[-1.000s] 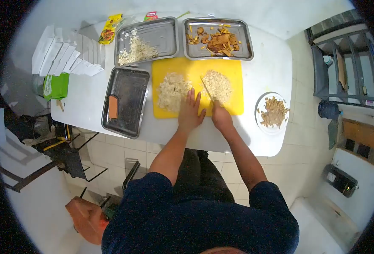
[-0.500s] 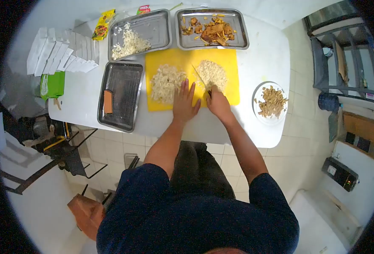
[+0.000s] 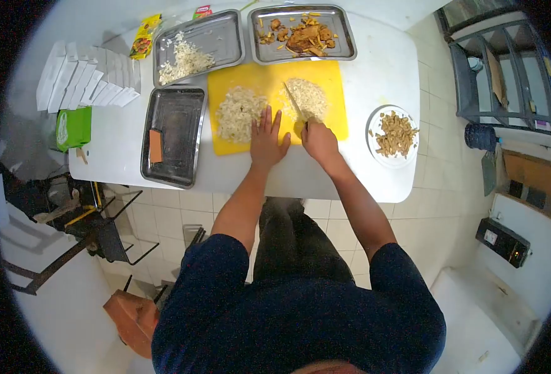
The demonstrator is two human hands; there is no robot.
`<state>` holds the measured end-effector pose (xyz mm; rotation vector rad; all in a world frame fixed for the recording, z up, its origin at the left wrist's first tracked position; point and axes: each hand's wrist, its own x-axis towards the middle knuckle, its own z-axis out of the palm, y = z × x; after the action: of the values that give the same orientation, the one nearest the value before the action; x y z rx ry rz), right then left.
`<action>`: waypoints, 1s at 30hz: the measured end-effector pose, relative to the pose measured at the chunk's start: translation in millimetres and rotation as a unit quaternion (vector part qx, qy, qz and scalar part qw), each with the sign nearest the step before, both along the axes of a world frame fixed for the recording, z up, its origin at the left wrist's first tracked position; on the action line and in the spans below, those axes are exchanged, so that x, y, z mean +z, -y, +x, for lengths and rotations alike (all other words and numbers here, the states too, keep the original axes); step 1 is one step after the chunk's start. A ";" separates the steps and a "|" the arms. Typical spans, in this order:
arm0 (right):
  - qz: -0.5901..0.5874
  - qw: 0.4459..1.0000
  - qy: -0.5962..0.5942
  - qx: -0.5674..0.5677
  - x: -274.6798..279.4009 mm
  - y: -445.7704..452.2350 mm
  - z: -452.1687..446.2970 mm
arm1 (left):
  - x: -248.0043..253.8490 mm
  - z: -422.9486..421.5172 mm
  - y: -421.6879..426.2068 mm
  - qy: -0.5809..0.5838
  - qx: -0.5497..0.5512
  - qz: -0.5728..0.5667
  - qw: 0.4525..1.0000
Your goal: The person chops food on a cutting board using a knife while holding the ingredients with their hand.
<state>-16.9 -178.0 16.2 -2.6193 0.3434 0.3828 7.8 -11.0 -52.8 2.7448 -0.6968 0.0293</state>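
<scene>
My right hand (image 3: 319, 142) is closed around the handle of a knife (image 3: 293, 98). Its blade points away from me, along the left side of a finely chopped pale heap (image 3: 308, 98) on a yellow cutting board (image 3: 225, 76). My left hand (image 3: 268, 142) lies flat with fingers stretched out at the board's near edge. Its fingertips reach the right side of a coarser pale chopped heap (image 3: 236, 115). What the pale food is, I cannot tell.
Behind the board stand a tray of pale pieces (image 3: 230, 38) and a tray of browned pieces (image 3: 344, 38). A dark tray (image 3: 172, 140) holding an orange-brown block is at left. A white plate (image 3: 372, 144) with brown chopped pieces sits at right; white boxes (image 3: 69, 75) stand far left.
The camera view has shifted a little, so the table sits higher in view. Against the board, the knife's tip has swung slightly right. My left hand stays in place.
</scene>
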 end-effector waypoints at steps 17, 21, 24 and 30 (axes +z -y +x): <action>0.030 0.999 -0.008 -0.009 -21.9 3.3 -2.0 | 3.2 0.7 -0.5 -0.017 0.002 -0.032 0.999; 0.045 0.998 -0.033 0.012 10.6 14.1 7.2 | 5.8 -4.2 -5.4 -0.007 -0.013 -0.059 0.998; 0.027 0.999 -0.008 0.016 4.1 16.1 2.4 | 6.5 -1.2 -3.9 0.010 -0.019 -0.071 0.997; 0.032 0.999 -0.022 -0.034 -17.4 -6.9 -12.0 | 2.8 -3.5 -6.4 0.020 -0.022 -0.086 0.996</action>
<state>-28.8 -171.2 -1.2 -2.5317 0.4267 0.4231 4.3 -4.6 -50.0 2.5691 -0.7306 0.1286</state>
